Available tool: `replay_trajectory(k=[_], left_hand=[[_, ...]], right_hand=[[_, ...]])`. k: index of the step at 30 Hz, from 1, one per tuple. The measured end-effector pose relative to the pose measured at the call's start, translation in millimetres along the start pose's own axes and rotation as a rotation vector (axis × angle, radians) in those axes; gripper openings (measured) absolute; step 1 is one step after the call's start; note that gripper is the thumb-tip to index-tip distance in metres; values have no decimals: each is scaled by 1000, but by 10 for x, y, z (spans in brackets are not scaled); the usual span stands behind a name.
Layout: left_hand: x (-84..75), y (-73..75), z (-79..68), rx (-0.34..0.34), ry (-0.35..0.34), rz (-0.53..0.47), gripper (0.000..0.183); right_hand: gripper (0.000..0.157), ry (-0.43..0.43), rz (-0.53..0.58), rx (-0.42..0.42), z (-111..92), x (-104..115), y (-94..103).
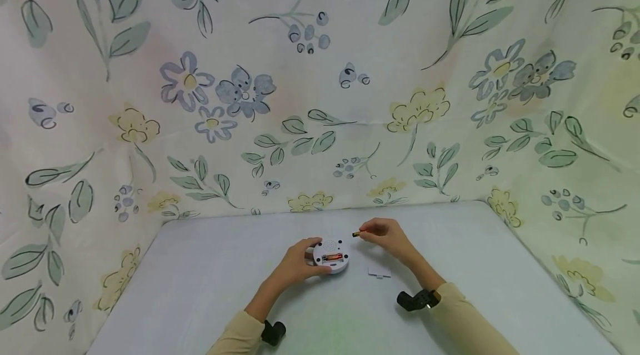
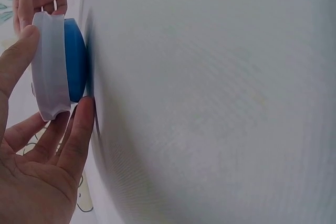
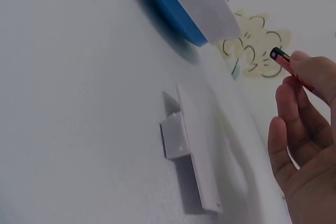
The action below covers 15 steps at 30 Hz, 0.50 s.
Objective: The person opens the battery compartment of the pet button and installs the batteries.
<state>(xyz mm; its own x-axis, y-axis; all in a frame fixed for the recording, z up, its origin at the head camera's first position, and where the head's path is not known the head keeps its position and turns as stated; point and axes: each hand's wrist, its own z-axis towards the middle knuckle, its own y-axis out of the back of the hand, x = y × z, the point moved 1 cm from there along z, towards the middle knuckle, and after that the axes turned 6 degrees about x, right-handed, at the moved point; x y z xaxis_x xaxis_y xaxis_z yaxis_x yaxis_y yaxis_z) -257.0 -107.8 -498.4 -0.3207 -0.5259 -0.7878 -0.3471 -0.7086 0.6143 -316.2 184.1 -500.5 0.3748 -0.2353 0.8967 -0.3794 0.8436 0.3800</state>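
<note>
My left hand (image 1: 295,264) grips a round white device (image 1: 329,245) by its side, thumb on the near edge and fingers round the far edge. Its blue face (image 2: 75,61) is turned down to the table. On top, an open battery compartment shows an orange-red battery (image 1: 332,258); whether a second lies beside it I cannot tell. To the right, my right hand (image 1: 385,235) pinches a small black, gold and red battery (image 3: 283,60) between thumb and index finger, above the table and apart from the device. The white battery cover (image 3: 197,150) lies right of the device.
A white table (image 1: 210,271) spreads beneath both hands. Behind it and along the sides hangs a floral cloth (image 1: 280,88). Black wrist cameras sit on the left wrist (image 1: 273,333) and right wrist (image 1: 417,300).
</note>
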Motion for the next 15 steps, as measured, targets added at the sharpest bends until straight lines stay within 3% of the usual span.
replay_trajectory(k=[7, 15], left_hand=[[-9, 6, 2, -1, -7, -5, 79], [-11, 7, 3, 4, -4, -12, 79]], right_hand=[[28, 17, 5, 9, 27, 55, -86], [31, 19, 16, 7, 53, 67, -133]])
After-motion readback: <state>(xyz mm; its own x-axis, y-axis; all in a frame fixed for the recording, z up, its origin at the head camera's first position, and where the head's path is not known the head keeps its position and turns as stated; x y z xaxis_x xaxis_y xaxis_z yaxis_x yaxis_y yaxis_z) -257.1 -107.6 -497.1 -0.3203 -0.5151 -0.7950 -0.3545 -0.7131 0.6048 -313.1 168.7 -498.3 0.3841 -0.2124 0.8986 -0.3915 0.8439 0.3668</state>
